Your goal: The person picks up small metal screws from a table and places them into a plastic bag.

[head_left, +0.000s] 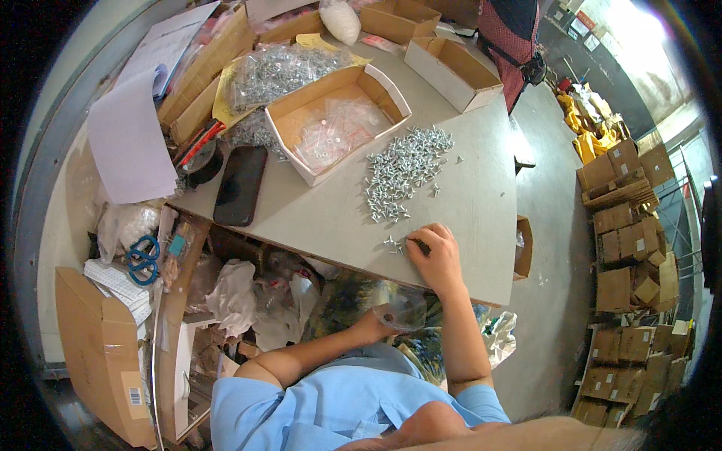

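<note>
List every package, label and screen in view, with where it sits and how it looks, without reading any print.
Open cardboard box: table middle, tan with white sides, holding clear packets.
Empty cardboard box: table's far right, tan, white-sided.
Phone: table's left, black, dark screen.
Clear plastic bag: in the left hand, below the table edge.
Barcode label: white, on the brown carton at lower left.
Stacked cartons: right, on the floor, brown.

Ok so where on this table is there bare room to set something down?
Bare tabletop lies right of the screw pile, and between the black phone and the right hand. The far left is crowded with the open box and bagged screws.
</note>
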`<state>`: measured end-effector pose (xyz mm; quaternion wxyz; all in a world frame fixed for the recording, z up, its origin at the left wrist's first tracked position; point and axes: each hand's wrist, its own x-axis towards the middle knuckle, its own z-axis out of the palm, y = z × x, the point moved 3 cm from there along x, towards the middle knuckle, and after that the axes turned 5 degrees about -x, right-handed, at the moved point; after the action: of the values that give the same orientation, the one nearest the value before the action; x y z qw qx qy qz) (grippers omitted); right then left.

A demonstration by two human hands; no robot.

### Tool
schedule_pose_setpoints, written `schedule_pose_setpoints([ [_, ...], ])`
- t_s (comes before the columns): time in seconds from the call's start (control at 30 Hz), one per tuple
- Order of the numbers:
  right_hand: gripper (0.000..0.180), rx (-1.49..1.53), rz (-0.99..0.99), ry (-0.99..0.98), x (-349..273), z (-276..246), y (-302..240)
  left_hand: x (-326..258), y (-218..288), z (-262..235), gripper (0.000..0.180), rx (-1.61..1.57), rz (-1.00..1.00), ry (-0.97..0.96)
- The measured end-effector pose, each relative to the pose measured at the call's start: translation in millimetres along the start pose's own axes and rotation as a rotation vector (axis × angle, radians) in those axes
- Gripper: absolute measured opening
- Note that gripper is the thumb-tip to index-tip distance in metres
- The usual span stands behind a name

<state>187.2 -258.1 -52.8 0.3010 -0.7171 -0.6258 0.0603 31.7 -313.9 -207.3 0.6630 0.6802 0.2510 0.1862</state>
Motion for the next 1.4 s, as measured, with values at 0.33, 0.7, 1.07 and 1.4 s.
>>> schedule_pose_setpoints([
  [0.33,0.014,0.204,0.062,-0.335,-25,-15,-18,0,-23,7,0.025,-0.151,-0.072,-0.019],
  [0.7,0.016,-0.001,-0.124,0.016,-10,12,-15,1,11,-2,0.027,-0.108,-0.049,-0.036],
  [1.07,0.013,0.198,0.052,-0.353,-16,-13,-21,0,-15,4,0.027,-0.098,-0.06,0.007],
  [1.4,0.021,0.04,-0.009,0.015,25,18,-8,1,-7,1,0.043,-0.088,-0.147,-0.041],
])
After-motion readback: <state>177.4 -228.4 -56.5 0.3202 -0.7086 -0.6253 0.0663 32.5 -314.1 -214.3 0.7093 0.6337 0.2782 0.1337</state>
